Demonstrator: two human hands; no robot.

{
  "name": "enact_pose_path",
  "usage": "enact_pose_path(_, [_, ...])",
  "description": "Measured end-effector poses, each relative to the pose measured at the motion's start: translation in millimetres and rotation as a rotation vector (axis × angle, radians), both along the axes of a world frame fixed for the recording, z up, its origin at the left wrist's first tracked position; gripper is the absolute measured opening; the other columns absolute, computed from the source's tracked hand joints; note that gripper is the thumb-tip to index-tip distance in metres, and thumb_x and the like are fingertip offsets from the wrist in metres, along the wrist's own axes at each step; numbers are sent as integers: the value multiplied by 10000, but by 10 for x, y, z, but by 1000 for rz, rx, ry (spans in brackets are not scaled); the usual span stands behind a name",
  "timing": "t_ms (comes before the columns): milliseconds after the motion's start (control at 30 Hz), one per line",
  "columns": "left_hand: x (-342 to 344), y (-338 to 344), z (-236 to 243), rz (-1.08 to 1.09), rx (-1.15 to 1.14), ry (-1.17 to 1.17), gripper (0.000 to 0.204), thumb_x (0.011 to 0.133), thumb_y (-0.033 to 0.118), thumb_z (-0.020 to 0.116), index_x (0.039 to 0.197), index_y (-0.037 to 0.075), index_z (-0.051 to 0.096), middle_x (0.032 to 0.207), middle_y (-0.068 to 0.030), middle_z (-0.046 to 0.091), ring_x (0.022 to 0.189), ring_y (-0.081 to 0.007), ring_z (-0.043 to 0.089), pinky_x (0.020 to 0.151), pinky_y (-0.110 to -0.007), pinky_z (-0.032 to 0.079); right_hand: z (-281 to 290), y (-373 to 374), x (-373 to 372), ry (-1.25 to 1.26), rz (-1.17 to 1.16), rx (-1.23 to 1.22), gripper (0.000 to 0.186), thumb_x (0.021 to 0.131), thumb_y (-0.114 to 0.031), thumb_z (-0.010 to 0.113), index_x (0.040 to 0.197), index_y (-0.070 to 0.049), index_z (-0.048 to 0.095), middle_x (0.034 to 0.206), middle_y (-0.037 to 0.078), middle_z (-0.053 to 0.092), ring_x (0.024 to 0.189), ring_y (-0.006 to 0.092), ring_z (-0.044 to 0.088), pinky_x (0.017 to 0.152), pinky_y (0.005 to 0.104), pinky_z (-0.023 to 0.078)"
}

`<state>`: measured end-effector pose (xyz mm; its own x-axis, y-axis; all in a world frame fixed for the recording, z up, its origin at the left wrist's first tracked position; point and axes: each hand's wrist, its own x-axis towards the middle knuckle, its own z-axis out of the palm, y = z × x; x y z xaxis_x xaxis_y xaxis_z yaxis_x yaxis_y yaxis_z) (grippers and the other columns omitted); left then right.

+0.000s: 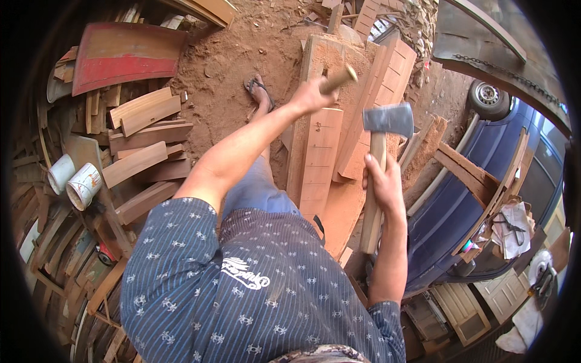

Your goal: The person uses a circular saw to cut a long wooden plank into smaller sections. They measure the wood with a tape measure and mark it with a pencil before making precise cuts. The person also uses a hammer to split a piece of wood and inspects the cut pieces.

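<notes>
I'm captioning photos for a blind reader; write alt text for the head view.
The right hand holds a hatchet head-up, while the left hand grips a wooden handle near a marked board. Planks lie piled at left; a blue car stands at right.

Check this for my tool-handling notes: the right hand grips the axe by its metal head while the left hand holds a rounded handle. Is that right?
Not quite: the right hand grips the axe by its wooden handle, below the metal head, as the head camera's view shows. The left hand does hold a rounded handle.
</notes>
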<state>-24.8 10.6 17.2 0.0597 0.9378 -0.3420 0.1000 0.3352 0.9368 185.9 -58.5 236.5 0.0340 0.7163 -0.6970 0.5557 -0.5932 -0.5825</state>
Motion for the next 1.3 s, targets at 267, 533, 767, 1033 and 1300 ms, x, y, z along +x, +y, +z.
enact_pose_path(267, [94,-1146,-395,-885,69,454,1005,763,129,757,1607,92,212,1017,-255,715,963,-434,696,842,-524,564,-253,-1331,585,16,-318,-118,206,992,-215,669,1039,-32,589,701,48,599,522,143,586,480,283,497])
enact_pose_path(533, [161,-1165,-375,-816,-45,539,591,765,152,729,1335,136,574,1049,-195,734,1010,-404,699,884,-510,561,-1050,-2359,950,22,-503,-159,271,926,-219,761,1046,-40,597,697,64,629,501,158,607,463,298,506])
enact_pose_path(767, [262,-1283,157,-1121,166,658,266,787,167,723,1036,77,698,985,-171,747,959,-362,725,808,-483,588,-2009,-2723,1406,-14,-496,-238,342,896,-314,791,996,-17,653,749,101,670,576,196,663,527,328,543])
enact_pose_path(1033, [1039,-1395,446,-1404,538,708,328,797,171,740,1071,30,627,887,-169,729,870,-368,734,740,-485,582,-1846,-1885,921,261,-201,191,572,990,-418,672,1387,-13,590,1363,142,634,1270,228,579,1085,360,451])
enact_pose_path(1300, [1008,-1175,2278,-1053,997,231,614,752,220,870,1293,31,651,1110,-157,704,1110,-319,663,979,-438,507,-873,-1710,979,495,-389,382,550,906,-247,790,1362,-34,567,904,9,670,680,71,600,550,237,484])
